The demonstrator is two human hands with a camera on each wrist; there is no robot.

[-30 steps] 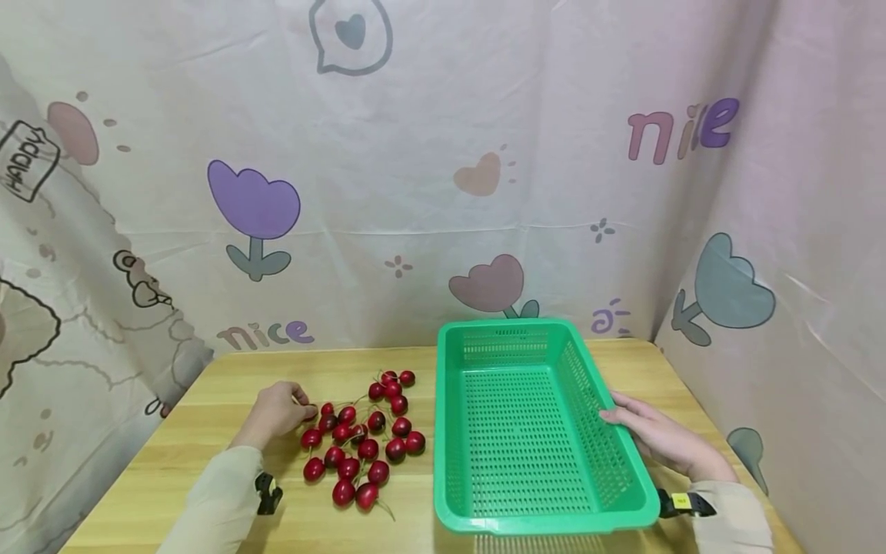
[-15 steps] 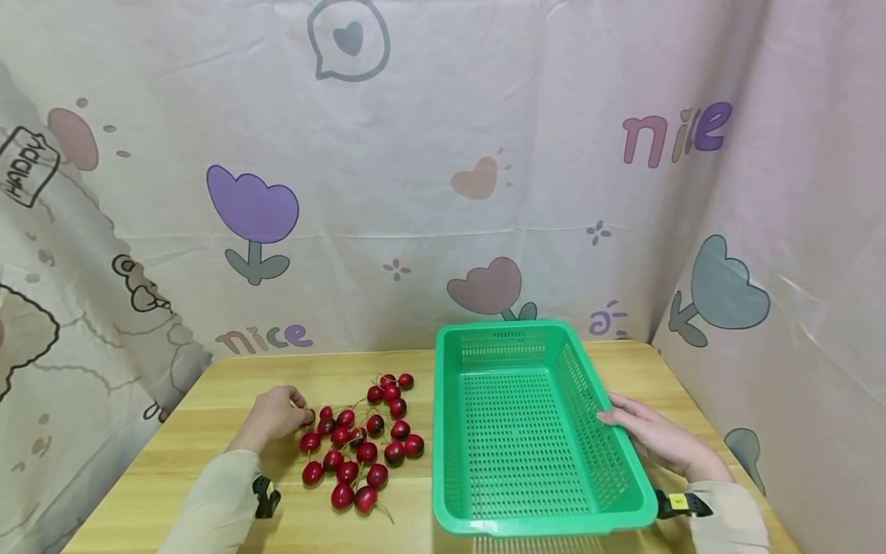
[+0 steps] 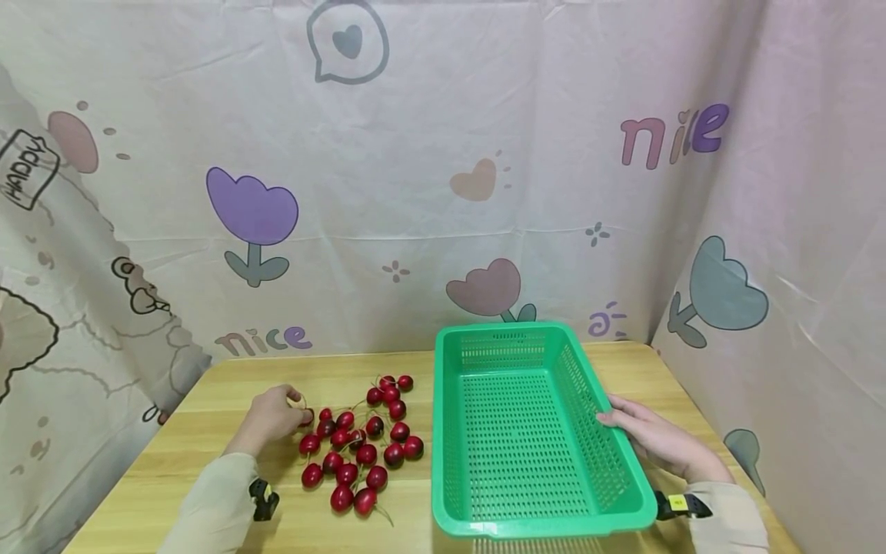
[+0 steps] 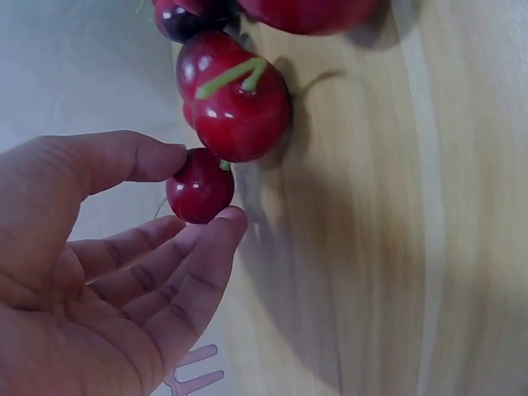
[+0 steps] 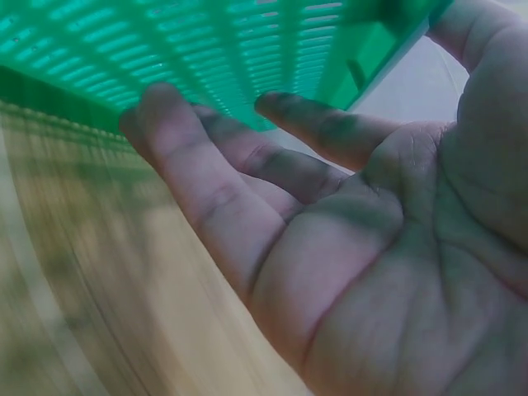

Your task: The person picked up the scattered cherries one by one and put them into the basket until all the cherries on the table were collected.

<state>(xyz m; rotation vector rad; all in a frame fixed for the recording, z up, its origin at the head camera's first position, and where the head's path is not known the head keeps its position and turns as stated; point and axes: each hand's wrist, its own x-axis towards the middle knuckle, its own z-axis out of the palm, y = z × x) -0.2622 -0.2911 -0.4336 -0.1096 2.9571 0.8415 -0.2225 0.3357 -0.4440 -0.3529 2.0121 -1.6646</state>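
Observation:
At the left edge of a loose group of dark red cherries (image 3: 346, 473), my left hand (image 3: 268, 419) pinches one cherry (image 4: 200, 186) between thumb and fingertips. Another cherry (image 4: 242, 111) with a green stem sits right beside it in the left wrist view. On the right stands a green perforated plastic basket (image 3: 477, 527), with nothing in it. My right hand (image 3: 664, 438) holds its right side, thumb (image 3: 612, 418) over the rim. From the right wrist view, the other fingers (image 5: 206, 181) reach under the basket's slotted surface.
Pale wood-grain table (image 3: 173, 462) lies under everything. A white patterned curtain (image 3: 388, 154) hangs behind the table and along both sides. The cherries lie close to the basket's left wall, several with thin stems.
The head view has shifted a little, so the scene sits slightly lower. My left hand stays at the same cherry, and the right hand and basket keep their places.

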